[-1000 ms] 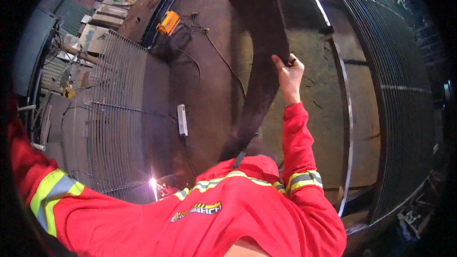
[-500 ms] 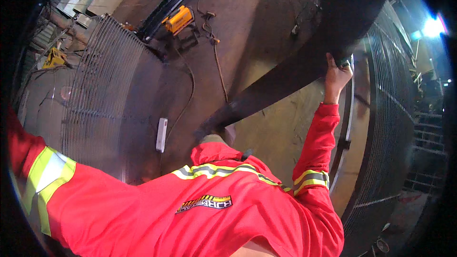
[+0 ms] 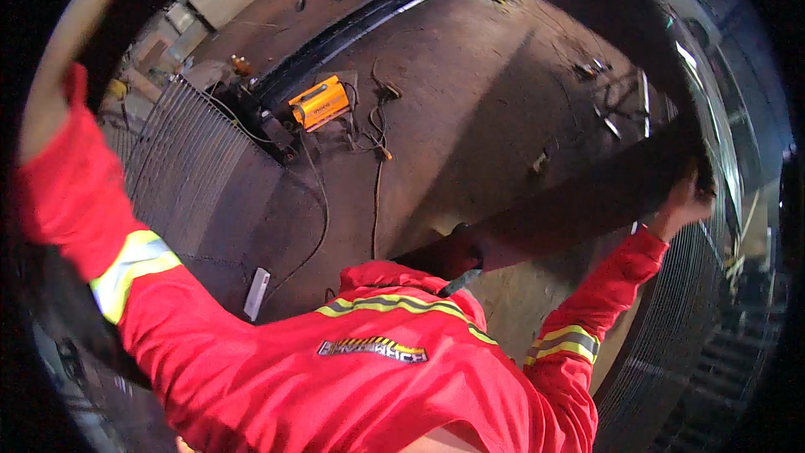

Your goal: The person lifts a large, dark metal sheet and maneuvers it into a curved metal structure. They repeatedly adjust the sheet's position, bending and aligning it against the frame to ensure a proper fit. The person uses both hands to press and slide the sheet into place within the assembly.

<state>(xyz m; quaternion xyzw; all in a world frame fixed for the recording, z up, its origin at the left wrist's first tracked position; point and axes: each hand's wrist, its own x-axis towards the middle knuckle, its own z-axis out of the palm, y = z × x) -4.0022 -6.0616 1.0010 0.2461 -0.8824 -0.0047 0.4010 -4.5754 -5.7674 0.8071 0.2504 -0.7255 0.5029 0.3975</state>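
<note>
Workshop concrete floor below with mesh panels and an orange welder; I read mid-carry: right hand curled round the end of the long dark steel plate overhead, left hand out of view up-left, so next needs steady lowering.

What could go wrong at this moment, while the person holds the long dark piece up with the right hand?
1. The right hand has a grip only at one end of the long dark piece, raised overhead; it could slip and swing down onto the person.
2. Cables trail over the floor near the orange machine; a step there may catch a foot.
3. The left hand is out of sight, so its support cannot be judged.
</note>
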